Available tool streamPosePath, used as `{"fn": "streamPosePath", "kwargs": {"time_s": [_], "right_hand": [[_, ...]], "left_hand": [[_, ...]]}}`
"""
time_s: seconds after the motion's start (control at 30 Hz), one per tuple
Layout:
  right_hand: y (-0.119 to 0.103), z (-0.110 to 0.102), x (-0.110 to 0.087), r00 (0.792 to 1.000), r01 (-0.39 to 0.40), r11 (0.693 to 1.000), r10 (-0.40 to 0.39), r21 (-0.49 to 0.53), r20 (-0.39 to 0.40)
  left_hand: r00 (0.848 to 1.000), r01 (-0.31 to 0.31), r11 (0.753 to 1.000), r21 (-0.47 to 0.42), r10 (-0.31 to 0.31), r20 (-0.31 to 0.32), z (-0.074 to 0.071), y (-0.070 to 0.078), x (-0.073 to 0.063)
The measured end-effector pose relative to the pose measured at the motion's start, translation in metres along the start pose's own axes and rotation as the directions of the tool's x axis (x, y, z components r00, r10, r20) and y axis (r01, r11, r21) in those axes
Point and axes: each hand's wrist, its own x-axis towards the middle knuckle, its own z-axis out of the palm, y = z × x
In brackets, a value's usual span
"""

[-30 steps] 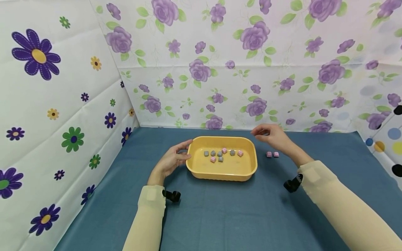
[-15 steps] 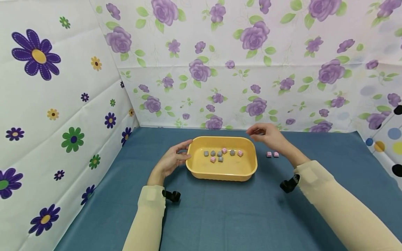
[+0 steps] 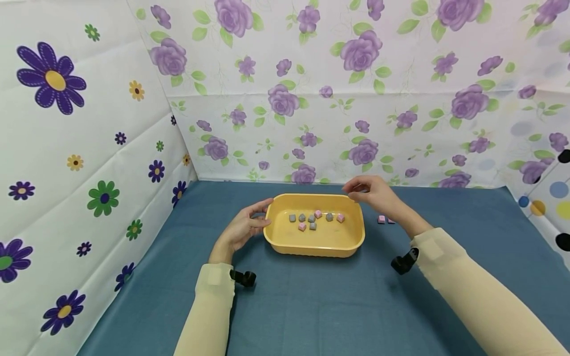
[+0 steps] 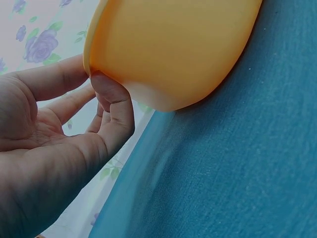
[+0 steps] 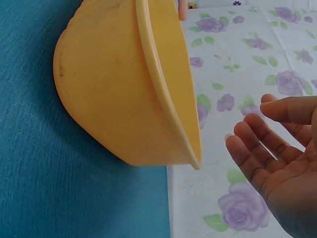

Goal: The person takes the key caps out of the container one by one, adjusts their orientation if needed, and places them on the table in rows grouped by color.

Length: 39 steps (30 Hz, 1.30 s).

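Observation:
On the blue cloth sits a shallow yellow plastic basin (image 3: 313, 250), holding several small grey cubes (image 3: 312, 226) and 3 pink cubes (image 3: 340, 217). At its left end my left hand (image 3: 242, 226) pinches the rim, thumb on the outer wall in the left wrist view (image 4: 64, 119). My right hand (image 3: 371, 192) hovers over the far right corner, fingers loosely bent. In the right wrist view that hand (image 5: 282, 148) is apart from the basin wall (image 5: 104, 89), and nothing shows in its fingers.
Right of the basin, two pink cubes (image 3: 381, 219) lie on the blue cloth (image 3: 285, 306), one partly hidden by the right wrist. A flowered sheet (image 3: 285, 138) rises behind the table, another (image 3: 107, 173) at the left. Each sleeve cuff carries a black camera (image 3: 244, 278).
My right hand has drifted left, from beside the basin to above its far right corner, partly covering one of the loose pink cubes. The left hand and basin stay put.

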Motion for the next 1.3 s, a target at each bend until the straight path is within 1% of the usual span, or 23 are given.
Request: {"fn": "streamPosePath", "kwargs": {"time_s": [0.4, 0.7, 0.83, 1.13, 1.3], "right_hand": [[-0.002, 0.006, 0.001, 1.000, 0.009, 1.000, -0.009, 0.005, 0.010], [0.001, 0.009, 0.003, 0.999, 0.018, 0.999, -0.019, 0.036, 0.026], [0.001, 0.011, 0.004, 0.999, 0.016, 0.999, -0.017, 0.036, 0.027], [0.000, 0.017, 0.004, 0.998, -0.003, 0.999, 0.000, 0.038, 0.060], [0.005, 0.022, 0.007, 0.998, 0.010, 1.000, -0.011, 0.024, 0.064]], "left_hand": [[1.000, -0.001, 1.000, -0.002, 0.001, 0.001, 0.001, 0.000, 0.000], [1.000, -0.002, 1.000, 0.002, 0.002, 0.002, 0.001, 0.001, -0.001], [1.000, -0.004, 1.000, 0.005, 0.004, 0.003, 0.000, 0.001, -0.001], [1.000, -0.003, 1.000, 0.019, 0.003, 0.002, -0.001, 0.000, -0.001], [1.000, -0.001, 1.000, 0.023, 0.001, 0.003, -0.001, 0.000, 0.000]]}}
